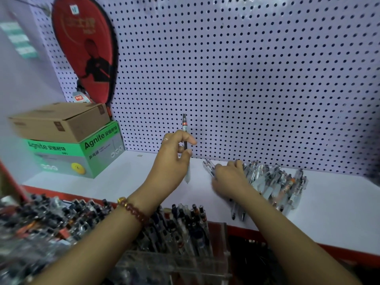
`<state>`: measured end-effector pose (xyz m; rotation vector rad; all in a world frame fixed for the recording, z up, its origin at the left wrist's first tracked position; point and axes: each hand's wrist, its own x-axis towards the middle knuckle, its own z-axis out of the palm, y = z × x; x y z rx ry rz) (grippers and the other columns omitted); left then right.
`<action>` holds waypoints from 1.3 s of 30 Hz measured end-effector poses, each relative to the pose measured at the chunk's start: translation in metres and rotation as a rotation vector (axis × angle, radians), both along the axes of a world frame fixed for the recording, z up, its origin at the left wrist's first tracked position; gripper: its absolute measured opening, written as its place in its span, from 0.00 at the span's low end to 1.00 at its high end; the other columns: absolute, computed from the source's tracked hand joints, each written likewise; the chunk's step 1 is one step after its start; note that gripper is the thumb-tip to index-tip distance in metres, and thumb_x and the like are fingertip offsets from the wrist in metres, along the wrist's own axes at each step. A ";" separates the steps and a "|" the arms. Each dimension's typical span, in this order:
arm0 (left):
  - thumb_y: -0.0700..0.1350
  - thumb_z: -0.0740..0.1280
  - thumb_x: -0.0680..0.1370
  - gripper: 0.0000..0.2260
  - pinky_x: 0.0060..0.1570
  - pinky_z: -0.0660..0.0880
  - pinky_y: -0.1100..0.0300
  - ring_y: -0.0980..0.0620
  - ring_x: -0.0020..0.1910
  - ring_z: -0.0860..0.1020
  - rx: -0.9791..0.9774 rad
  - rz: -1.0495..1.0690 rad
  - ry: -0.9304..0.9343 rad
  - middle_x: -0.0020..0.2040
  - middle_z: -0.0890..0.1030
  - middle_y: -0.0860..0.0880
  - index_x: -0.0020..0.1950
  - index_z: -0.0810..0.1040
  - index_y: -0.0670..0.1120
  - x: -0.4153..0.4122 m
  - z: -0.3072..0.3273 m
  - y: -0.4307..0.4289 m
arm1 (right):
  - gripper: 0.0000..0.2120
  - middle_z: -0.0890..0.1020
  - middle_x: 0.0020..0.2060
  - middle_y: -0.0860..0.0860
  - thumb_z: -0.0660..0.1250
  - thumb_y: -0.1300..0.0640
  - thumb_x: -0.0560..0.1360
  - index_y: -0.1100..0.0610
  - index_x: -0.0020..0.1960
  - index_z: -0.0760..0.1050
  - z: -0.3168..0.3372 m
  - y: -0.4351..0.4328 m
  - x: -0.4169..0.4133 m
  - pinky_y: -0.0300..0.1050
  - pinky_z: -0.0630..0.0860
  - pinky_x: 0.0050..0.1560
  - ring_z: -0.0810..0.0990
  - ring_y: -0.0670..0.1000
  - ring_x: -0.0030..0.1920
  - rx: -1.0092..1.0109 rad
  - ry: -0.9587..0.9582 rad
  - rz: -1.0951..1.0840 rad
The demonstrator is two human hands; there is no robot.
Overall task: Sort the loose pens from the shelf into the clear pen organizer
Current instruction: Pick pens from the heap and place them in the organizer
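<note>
On the white shelf (133,179), toward the right, a pile of loose pens (275,182) is spread out against the foot of the pegboard (246,79). The right hand (230,177) is laid on the left edge of that pile, and its fingers are curled around at least one clear pen (208,167), which juts out to the far left of the knuckles. A single pen (184,128) is held upright above the shelf by the left hand (174,153), pinched between thumb and curled fingers, with its dark end up and its pale tip pointing down. A bead bracelet (133,210) is worn on the left wrist.

At the near edge, below the shelf, the clear pen organizer (223,243) is seen, and its compartments are packed with standing pens (185,225) that lean toward the far side. More pens are massed at the near left, too blurred to be sorted out.

At the far left of the shelf a cardboard box (59,120) is stacked on a green box (82,155).
</note>
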<state>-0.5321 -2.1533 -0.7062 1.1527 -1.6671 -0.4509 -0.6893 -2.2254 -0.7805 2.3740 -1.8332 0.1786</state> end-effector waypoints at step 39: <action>0.38 0.57 0.81 0.04 0.42 0.74 0.66 0.57 0.41 0.78 -0.181 -0.063 0.396 0.42 0.78 0.50 0.52 0.70 0.43 0.054 -0.018 0.166 | 0.11 0.77 0.35 0.50 0.56 0.53 0.77 0.58 0.52 0.72 0.055 0.214 0.094 0.42 0.61 0.35 0.69 0.46 0.33 -0.270 -0.458 0.682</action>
